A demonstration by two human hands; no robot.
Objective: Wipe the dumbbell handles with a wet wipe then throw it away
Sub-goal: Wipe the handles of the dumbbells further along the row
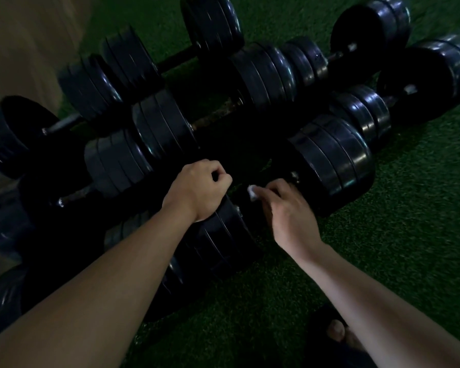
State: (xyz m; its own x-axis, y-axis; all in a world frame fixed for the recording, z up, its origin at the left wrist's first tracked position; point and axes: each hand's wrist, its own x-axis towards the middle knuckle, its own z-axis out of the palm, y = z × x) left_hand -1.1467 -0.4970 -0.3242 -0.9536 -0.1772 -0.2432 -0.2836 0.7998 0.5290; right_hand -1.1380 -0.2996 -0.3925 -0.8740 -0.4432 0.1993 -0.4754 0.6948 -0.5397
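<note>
Several black dumbbells lie side by side on green turf. The nearest large one [332, 158] has its handle in deep shadow between the plates. My right hand [290, 211] pinches a small white wet wipe [252, 193] just above that dark handle, beside the big right plate stack. My left hand [199, 189] is curled into a fist over the gap between plates, resting by a lower plate stack [223, 235]; whether it holds the handle is hidden in the dark.
More dumbbells fill the back, one with a rusty handle [215, 115] and others at the far right [433, 75]. Green turf [409, 208] spreads to the right and front. A tan floor strip [19, 49] runs along the left. A sandalled foot [336, 332] shows at the bottom.
</note>
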